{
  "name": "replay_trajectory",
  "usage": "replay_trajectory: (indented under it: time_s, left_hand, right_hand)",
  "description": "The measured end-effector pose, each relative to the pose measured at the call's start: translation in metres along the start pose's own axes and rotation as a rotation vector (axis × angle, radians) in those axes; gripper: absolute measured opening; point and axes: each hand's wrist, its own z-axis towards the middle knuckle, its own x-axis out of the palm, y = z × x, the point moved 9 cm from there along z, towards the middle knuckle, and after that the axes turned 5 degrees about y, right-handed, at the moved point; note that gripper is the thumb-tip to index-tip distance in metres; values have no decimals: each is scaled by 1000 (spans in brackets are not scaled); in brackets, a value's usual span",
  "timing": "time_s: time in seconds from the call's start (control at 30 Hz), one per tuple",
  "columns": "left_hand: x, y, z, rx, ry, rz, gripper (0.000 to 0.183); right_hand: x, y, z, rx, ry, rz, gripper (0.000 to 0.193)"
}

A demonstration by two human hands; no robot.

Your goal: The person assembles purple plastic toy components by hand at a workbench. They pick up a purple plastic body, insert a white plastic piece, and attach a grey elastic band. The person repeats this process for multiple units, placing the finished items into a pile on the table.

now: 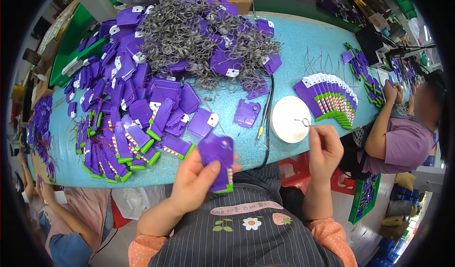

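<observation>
My left hand [190, 184] grips a purple plastic casing [216, 152] with a green end and a striped edge, the thumb pressed on its face. Between the thumb and fingertips of my right hand [326, 146] is a thin grey wire [302, 122], its looped end over a round white disc [290, 115]. A flat purple casing half [247, 113] lies left of the disc. Just beyond my left hand, purple casings with white ends [203, 123] lie loose on the blue tabletop [289, 46].
A tangled heap of grey wire loops [189, 34] covers the back of the table. Assembled casings [332, 98] are fanned out at the right. A black cable [269, 129] crosses to the near edge. People sit at the right [403, 141] and left [76, 219].
</observation>
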Motion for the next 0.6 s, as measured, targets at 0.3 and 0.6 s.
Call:
replay_trajectory:
  time_s: [0.3,0.6]
  left_hand:
    - [28,11,-22,-5,124,-100,36]
    - [15,10,-31,21,134,49,36]
  right_hand:
    - [86,65,-40,32,550,738,6]
    - [121,53,-68,400,810,965,9]
